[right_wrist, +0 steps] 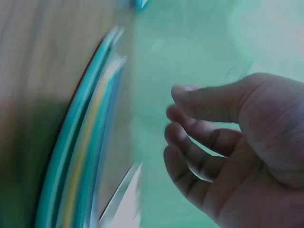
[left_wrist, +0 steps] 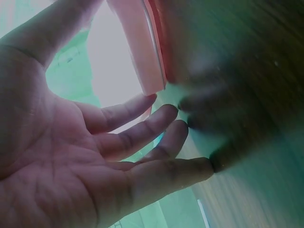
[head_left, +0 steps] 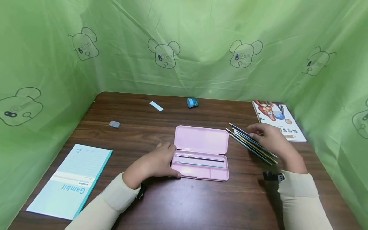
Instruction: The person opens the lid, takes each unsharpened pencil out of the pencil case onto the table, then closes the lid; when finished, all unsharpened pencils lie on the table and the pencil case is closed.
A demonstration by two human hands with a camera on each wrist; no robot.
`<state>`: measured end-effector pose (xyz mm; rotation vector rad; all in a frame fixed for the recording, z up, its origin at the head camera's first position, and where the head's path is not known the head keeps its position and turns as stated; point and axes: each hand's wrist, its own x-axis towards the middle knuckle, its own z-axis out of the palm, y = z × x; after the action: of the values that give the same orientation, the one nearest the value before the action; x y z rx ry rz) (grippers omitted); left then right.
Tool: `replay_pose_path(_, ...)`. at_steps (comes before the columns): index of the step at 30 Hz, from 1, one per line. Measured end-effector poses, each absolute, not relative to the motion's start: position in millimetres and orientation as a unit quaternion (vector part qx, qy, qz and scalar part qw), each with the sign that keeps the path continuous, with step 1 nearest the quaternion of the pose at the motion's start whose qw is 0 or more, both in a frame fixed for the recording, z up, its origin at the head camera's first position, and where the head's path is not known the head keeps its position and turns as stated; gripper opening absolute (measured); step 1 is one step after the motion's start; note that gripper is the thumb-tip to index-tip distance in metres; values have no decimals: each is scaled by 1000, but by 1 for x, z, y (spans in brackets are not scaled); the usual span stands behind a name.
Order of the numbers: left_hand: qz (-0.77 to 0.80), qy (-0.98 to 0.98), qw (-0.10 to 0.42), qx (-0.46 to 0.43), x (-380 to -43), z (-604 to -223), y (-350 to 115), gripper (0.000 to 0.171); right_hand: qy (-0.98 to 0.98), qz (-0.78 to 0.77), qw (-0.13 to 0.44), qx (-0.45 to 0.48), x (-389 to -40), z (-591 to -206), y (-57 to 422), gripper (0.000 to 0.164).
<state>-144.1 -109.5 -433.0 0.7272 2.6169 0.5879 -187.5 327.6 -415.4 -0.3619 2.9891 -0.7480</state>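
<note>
A pink pencil case [head_left: 192, 172] lies with its lid [head_left: 201, 140] folded back. Inside it are a dark pencil [head_left: 199, 158] and a pale one [head_left: 198, 164]. At the case's left end is my left hand [head_left: 156, 161], thumb by the front corner. The left wrist view shows its fingers [left_wrist: 142, 135] loosely extended, one fingertip right at the case's corner [left_wrist: 142, 57]. To the right of the case, several pencils [head_left: 253, 145] lie in a slanting bundle. My right hand [head_left: 268, 137] hovers beside them; in the right wrist view its fingers [right_wrist: 199, 164] are loosely bent around nothing.
A notebook [head_left: 72, 182] lies at the left and a picture-covered book [head_left: 277, 119] at the right back. Toward the back are a grey eraser [head_left: 114, 124], a pale strip [head_left: 156, 106] and a blue sharpener [head_left: 192, 102]. Green cloth [head_left: 204, 76] surrounds the table.
</note>
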Motion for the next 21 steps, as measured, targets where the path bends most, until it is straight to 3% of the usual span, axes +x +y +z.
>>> replay_pose_path(4,207,928,180,250,-144,-432,-109,90,941,-256,50,-216,-172,-402,276,26)
replay_pose_path(10,205,931,175,247,-143,-433,-107,91,907,-234,125,-325,-157,-415,220,22)
replay_pose_path(21,172,944,153,238,-149,-431,-115,86,929,-150,59,-333,-154,-437,184,24)
